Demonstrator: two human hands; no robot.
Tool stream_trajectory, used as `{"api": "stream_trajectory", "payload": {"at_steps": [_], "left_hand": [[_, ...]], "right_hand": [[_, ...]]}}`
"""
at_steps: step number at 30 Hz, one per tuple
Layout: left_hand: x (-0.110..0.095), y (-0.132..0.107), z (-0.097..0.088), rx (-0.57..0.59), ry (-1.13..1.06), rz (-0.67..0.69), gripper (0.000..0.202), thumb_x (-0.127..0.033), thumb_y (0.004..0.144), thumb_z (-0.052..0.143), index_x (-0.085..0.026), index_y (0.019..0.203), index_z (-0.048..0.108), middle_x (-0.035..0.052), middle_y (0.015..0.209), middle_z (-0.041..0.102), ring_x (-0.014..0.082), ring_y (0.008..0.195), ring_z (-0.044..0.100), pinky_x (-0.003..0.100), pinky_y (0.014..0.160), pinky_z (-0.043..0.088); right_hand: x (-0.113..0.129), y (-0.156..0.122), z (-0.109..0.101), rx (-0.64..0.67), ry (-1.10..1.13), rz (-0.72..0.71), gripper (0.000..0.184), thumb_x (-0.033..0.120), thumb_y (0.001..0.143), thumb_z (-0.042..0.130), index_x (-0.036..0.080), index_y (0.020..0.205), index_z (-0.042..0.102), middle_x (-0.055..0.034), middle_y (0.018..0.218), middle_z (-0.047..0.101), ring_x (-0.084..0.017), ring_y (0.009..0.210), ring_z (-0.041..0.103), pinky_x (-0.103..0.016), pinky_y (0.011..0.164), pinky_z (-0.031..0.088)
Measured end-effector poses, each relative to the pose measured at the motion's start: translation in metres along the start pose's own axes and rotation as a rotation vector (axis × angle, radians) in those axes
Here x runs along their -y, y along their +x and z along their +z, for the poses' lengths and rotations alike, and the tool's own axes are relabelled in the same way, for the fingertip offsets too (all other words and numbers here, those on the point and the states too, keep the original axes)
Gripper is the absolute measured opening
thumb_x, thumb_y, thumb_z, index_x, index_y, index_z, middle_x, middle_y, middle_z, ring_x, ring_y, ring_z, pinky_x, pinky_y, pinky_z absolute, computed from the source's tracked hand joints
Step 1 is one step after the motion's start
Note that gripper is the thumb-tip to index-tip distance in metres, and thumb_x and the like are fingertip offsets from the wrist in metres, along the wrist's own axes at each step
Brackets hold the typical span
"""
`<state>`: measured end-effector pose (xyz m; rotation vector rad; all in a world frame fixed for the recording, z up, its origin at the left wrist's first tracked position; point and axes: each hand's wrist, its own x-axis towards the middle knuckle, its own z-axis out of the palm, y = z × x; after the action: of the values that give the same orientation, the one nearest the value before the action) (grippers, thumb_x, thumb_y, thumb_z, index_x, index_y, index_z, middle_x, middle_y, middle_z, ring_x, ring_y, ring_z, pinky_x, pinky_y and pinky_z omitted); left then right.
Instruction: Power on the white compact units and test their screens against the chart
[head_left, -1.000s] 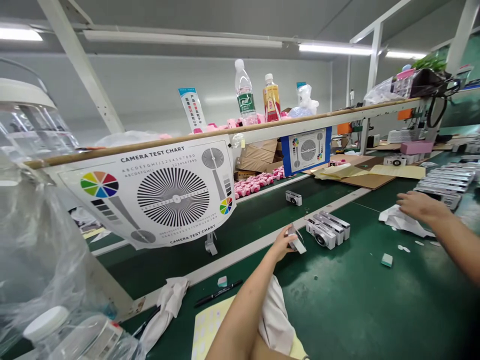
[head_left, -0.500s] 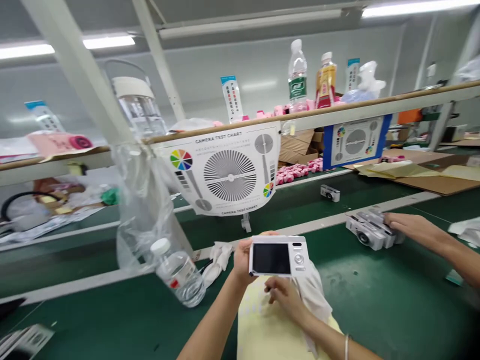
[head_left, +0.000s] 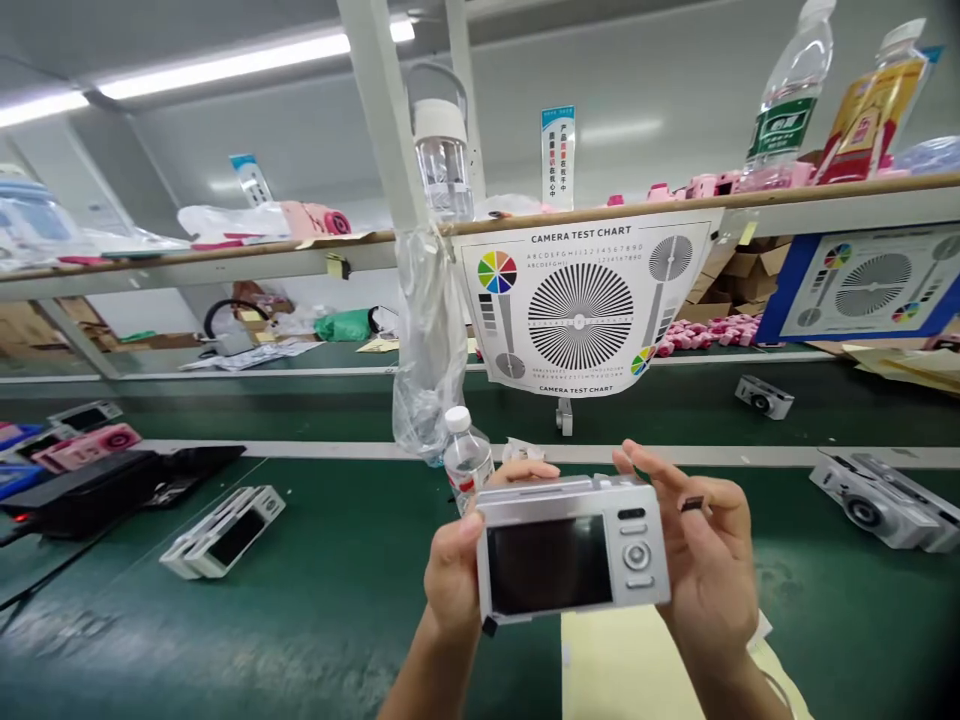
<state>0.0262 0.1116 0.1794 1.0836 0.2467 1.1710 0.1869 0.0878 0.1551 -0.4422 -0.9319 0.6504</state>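
In my left hand (head_left: 454,565) is a silver compact digital camera (head_left: 574,550), gripped by its left end. Its dark screen and buttons face me, and a small black piece sticks out at its lower left corner. My right hand (head_left: 709,560) is at the camera's right end, pinching a small dark memory card (head_left: 691,503) between thumb and index finger. Behind the camera, a camera test chart (head_left: 581,310) hangs from the shelf. Under my right hand lies a pale yellow sheet (head_left: 607,665).
Several silver cameras (head_left: 874,500) lie at the right, and others (head_left: 225,530) at the left on the green bench (head_left: 337,610). A water bottle (head_left: 466,460) stands behind my left hand. Plastic wrap (head_left: 431,340) covers the post. A black case (head_left: 97,490) sits far left.
My view has swung left. The camera now appears larger and nearer. My right hand has risen from above the yellow sheet to the camera's right end. Another person's hand at the right has left view.
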Motion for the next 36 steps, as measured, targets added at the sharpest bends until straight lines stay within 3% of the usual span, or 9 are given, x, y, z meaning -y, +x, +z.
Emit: {"api": "stream_trajectory", "payload": {"at_steps": [5,11,15,18,20,23,28,31,36], "left_hand": [[-0.007,-0.011,0.006,0.057,0.000,0.024,0.053,-0.052,0.072,0.056,-0.015,0.108,0.067,0.0091,0.101,0.066,0.0261,0.091,0.062,0.036,0.083,0.050],[-0.001,-0.010,0.012,-0.237,0.151,0.235,0.016,-0.031,0.083,0.052,-0.024,0.091,0.064,0.0023,0.095,0.066,0.0230,0.098,0.062,0.037,0.089,0.049],[0.005,-0.010,0.010,-0.303,0.261,0.224,0.022,-0.033,0.088,0.047,-0.022,0.082,0.065,0.0040,0.096,0.065,0.0247,0.103,0.058,0.039,0.096,0.045],[0.004,-0.011,0.005,-0.182,0.319,0.202,0.042,-0.059,0.086,0.049,-0.023,0.103,0.063,0.0065,0.110,0.059,0.0311,0.115,0.053,0.047,0.105,0.040],[0.000,-0.011,-0.001,-0.026,0.441,0.152,0.072,-0.070,0.070,0.065,-0.024,0.123,0.052,0.0088,0.126,0.051,0.0360,0.126,0.045,0.051,0.110,0.035],[-0.005,-0.012,-0.012,0.133,0.673,0.122,0.109,-0.057,0.048,0.088,-0.027,0.138,0.035,0.0118,0.141,0.038,0.0394,0.133,0.038,0.055,0.115,0.026],[-0.009,-0.007,-0.020,0.219,0.805,0.303,0.081,-0.041,0.059,0.084,-0.029,0.129,0.045,0.0080,0.129,0.049,0.0341,0.131,0.042,0.048,0.112,0.032],[-0.010,-0.005,-0.017,0.149,0.794,0.387,0.071,-0.042,0.059,0.081,-0.025,0.122,0.054,0.0068,0.118,0.057,0.0320,0.120,0.052,0.043,0.107,0.037],[-0.012,-0.003,-0.015,0.018,0.601,0.380,0.066,-0.046,0.059,0.079,-0.023,0.117,0.056,0.0063,0.111,0.063,0.0259,0.095,0.064,0.033,0.079,0.052]], "right_hand": [[0.010,-0.017,0.016,0.030,0.028,0.015,0.011,0.028,0.094,0.054,0.029,0.085,0.060,0.0023,0.088,0.073,-0.018,0.088,0.069,-0.040,0.081,0.058],[0.014,-0.017,0.013,-0.026,0.037,0.124,0.016,0.021,0.093,0.048,0.027,0.084,0.060,-0.0004,0.089,0.070,-0.018,0.093,0.067,-0.036,0.080,0.056],[0.007,-0.008,0.011,-0.059,0.008,0.218,0.017,0.020,0.093,0.043,0.026,0.084,0.056,-0.0018,0.090,0.072,-0.020,0.088,0.070,-0.035,0.072,0.056],[0.002,0.001,0.008,-0.094,0.061,0.282,0.017,0.019,0.091,0.043,0.025,0.080,0.054,-0.0002,0.085,0.072,-0.017,0.083,0.070,-0.031,0.069,0.055],[0.002,0.006,0.007,-0.105,0.110,0.329,0.017,0.019,0.089,0.045,0.024,0.077,0.055,0.0011,0.082,0.072,-0.015,0.079,0.069,-0.028,0.068,0.055],[0.004,0.009,0.006,-0.115,0.171,0.376,0.013,0.022,0.087,0.051,0.023,0.076,0.056,0.0018,0.080,0.072,-0.014,0.077,0.068,-0.028,0.067,0.055],[0.010,0.003,0.009,-0.067,0.189,0.314,0.011,0.025,0.089,0.054,0.023,0.079,0.061,0.0003,0.090,0.073,-0.015,0.083,0.069,-0.029,0.071,0.059],[0.016,-0.001,0.006,-0.074,0.148,0.199,0.013,0.023,0.090,0.054,0.025,0.079,0.062,0.0006,0.106,0.068,-0.018,0.107,0.064,-0.036,0.090,0.058],[0.028,-0.010,-0.007,-0.032,-0.032,0.143,0.014,0.023,0.079,0.070,0.026,0.068,0.061,-0.0003,0.110,0.057,-0.024,0.133,0.042,-0.039,0.110,0.044]]}}
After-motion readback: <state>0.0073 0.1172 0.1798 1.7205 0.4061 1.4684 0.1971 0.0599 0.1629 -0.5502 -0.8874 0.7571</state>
